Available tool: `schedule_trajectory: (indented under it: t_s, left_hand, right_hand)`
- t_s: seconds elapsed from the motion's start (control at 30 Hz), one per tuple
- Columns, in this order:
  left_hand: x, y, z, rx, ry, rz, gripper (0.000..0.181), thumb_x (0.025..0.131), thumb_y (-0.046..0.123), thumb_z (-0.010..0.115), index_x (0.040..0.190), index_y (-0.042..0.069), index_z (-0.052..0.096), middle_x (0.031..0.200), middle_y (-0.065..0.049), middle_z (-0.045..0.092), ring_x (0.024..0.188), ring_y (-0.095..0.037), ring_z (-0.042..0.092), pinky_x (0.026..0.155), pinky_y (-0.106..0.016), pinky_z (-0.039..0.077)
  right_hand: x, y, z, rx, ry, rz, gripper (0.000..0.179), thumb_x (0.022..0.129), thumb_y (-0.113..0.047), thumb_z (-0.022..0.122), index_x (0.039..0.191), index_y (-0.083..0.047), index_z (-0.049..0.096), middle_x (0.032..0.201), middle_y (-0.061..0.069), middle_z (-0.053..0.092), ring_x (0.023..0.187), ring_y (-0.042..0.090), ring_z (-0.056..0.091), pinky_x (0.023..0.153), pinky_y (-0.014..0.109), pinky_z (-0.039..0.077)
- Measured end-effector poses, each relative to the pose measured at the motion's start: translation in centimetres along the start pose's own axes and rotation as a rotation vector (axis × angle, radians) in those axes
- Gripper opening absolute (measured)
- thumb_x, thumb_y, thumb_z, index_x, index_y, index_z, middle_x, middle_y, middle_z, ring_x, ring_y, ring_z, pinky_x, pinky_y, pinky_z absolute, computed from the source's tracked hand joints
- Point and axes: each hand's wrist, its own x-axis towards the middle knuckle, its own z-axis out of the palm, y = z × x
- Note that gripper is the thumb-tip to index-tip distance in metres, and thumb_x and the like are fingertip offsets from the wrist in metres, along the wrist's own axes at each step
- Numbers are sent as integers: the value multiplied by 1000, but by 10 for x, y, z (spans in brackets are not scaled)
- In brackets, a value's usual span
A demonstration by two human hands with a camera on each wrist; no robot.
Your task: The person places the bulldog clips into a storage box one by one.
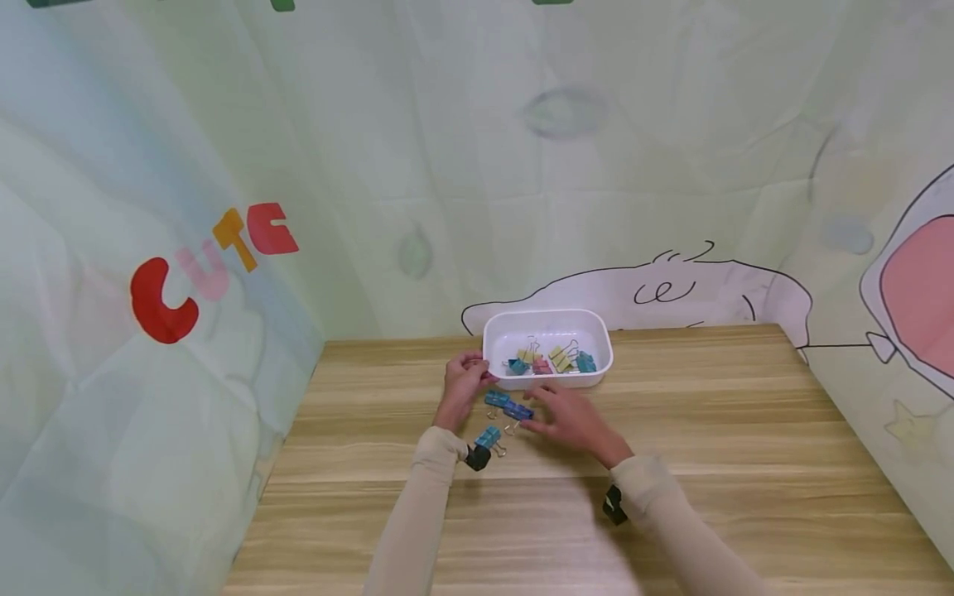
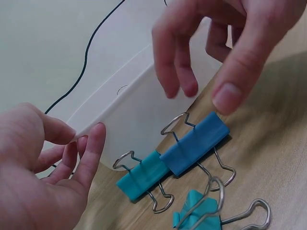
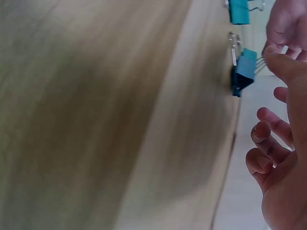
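A white two-compartment box (image 1: 547,382) stands at the table's back edge, with yellow, pink and teal binder clips inside. My left hand (image 1: 464,387) pinches its front left rim between thumb and fingers, plainly so in the left wrist view. In front of the box lie a teal binder clip (image 2: 144,176) and a blue binder clip (image 2: 194,148), end against end. My right hand (image 1: 570,418) hovers over the blue clip's right end, fingers bent loosely and thumb apart, holding nothing. Another teal binder clip (image 1: 488,436) lies nearer me, beside my left wrist.
The wood-grain table (image 1: 358,463) reaches back to a printed cloth wall (image 1: 417,190) right behind the box. A second cloth wall (image 1: 97,414) runs along the left side. Dark wrist mounts (image 1: 614,505) sit beneath both cuffs.
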Motion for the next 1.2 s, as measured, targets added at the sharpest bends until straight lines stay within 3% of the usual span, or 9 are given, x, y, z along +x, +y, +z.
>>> schedule_trajectory:
  t_s: [0.13,0.43,0.7,0.97,1.2]
  left_hand:
    - [0,0,0,11,5,-4,36,102,-2,58,137,-13,52,131,-36,53,106,-41,67,76,-25,64]
    - [0,0,1,2,14,-6,35,101,-4,57,135,-14,53,130,-36,53,94,-32,69,73,-24,64]
    - [-1,0,1,-6,16,1,35,101,-5,58,134,-15,53,128,-37,54,95,-34,69,74,-25,64]
    - [-2,1,0,-11,10,-6,36,101,-5,57,135,-15,52,130,-37,53,100,-39,68,74,-25,64]
    - [0,-1,0,-24,8,5,35,100,-7,58,134,-16,52,128,-37,54,97,-38,69,76,-27,65]
  right_hand:
    - [-2,1,6,12,-2,9,52,89,-39,83,130,-10,68,123,8,67,102,25,65,89,46,59]
    - [0,-4,18,-3,-2,-15,44,92,-36,80,125,-10,69,114,7,69,96,21,64,83,43,60]
    - [0,-4,27,-20,12,10,33,94,-28,78,121,-12,71,114,6,70,97,22,66,84,42,60]
    - [-2,-6,29,-5,97,-6,24,88,-15,81,110,-11,72,106,5,71,86,21,67,74,39,60]
    - [-2,-5,28,-2,82,16,23,87,-16,81,107,-12,71,102,3,70,82,17,63,72,35,58]
